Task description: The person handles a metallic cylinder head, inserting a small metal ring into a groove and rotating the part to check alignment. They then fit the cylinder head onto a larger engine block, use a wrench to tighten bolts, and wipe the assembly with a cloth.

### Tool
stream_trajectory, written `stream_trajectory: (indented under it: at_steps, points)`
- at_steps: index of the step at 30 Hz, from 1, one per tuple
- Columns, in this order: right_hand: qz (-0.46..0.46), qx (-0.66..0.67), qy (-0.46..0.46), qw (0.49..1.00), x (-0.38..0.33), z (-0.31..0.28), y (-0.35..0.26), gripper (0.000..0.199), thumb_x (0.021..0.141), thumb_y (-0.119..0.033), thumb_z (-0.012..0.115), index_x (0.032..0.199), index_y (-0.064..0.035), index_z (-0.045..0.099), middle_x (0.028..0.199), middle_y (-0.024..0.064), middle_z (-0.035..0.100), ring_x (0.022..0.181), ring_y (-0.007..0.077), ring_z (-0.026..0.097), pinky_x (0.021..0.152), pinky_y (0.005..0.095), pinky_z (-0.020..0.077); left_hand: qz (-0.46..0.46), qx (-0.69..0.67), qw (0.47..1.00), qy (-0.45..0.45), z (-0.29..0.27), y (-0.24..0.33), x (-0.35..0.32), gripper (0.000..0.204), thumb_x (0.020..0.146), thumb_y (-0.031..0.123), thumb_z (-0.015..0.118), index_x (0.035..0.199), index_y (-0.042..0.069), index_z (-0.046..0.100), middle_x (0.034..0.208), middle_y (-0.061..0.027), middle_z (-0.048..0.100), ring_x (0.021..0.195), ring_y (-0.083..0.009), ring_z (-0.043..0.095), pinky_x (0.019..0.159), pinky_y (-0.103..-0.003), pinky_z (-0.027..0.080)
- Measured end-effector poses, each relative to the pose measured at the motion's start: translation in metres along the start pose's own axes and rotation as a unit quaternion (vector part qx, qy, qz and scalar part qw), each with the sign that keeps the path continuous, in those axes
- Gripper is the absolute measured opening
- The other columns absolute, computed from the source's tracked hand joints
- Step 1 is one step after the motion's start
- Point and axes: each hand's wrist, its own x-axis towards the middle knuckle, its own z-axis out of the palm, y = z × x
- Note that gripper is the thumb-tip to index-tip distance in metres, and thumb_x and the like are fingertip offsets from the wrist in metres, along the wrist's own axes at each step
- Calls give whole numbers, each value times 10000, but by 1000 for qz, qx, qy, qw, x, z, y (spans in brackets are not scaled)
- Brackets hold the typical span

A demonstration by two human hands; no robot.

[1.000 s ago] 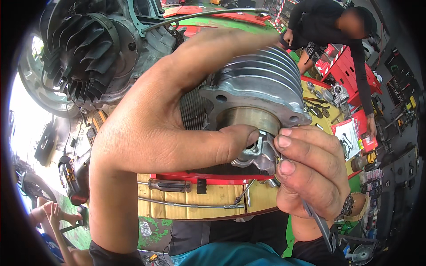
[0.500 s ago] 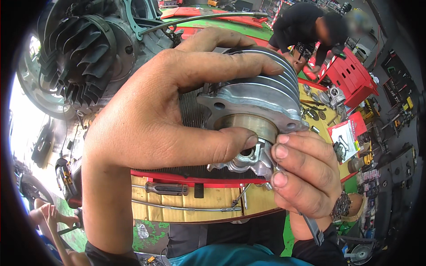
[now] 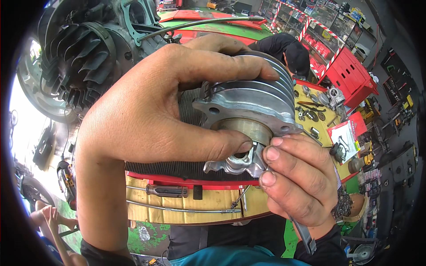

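Note:
My left hand [image 3: 146, 108] is wrapped over a finned metal engine cylinder [image 3: 250, 98], tilted so its sleeve [image 3: 253, 128] points toward me. The left thumb lies across the sleeve mouth, against a piston [image 3: 233, 167] partly protruding from it. Pinched together at the piston's right side are the fingertips of my right hand [image 3: 306, 173]. That hand also holds a slim flat metal tool [image 3: 302, 235], whose broader end sticks out below the palm; its other end is hidden by the fingers.
Under the cylinder lies a ribbed dark mat in a red-edged tray [image 3: 177, 179]. Nearer me are a screwdriver [image 3: 166, 190] and a long metal rod [image 3: 173, 208]. An engine with a fan [image 3: 77, 66] stands at left. Loose parts lie right; a person [image 3: 284, 48] bends beyond them.
Both hands and the cylinder have shifted slightly left in view, with the grip kept. The person in the background has bent lower and moved left.

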Motion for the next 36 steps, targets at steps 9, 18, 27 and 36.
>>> stream_trajectory:
  at_steps: [9, 18, 27, 36]
  points:
    - [14, 4, -16, 1000, 5, -6, -1, 170, 969, -145, 676, 1105, -44, 666, 1118, 169, 701, 985, 355, 703, 801, 477, 625, 5, 3, 1000, 13, 1, -2, 0, 770, 580, 225, 872, 1273, -47, 680, 1315, -230, 613, 1236, -322, 600, 1080, -406, 439]
    - [32, 50, -36, 998, 8, -12, 2, 163, 1000, -151, 653, 1142, -73, 648, 1130, 161, 693, 974, 354, 706, 778, 455, 615, -1, -13, 1000, 14, 2, -2, -2, 772, 590, 203, 864, 1297, -41, 672, 1318, -242, 608, 1246, -342, 594, 1094, -422, 427]
    - [68, 185, 207, 958, -24, 12, 11, 210, 980, -161, 685, 1137, -30, 636, 1141, 203, 680, 931, 378, 722, 779, 432, 635, -22, -25, 999, -3, 1, -1, -3, 794, 651, 310, 910, 1334, -11, 661, 1417, -267, 547, 1342, -380, 524, 1139, -450, 377]
    - [514, 244, 232, 789, -104, 0, -2, 193, 959, 13, 656, 1124, -5, 557, 966, 120, 687, 813, 178, 685, 706, 298, 561, -180, -149, 966, 114, 4, 31, -23, 1009, 776, 462, 859, 1547, -10, 409, 1625, -216, 336, 1490, -370, 360, 1201, -513, 286]
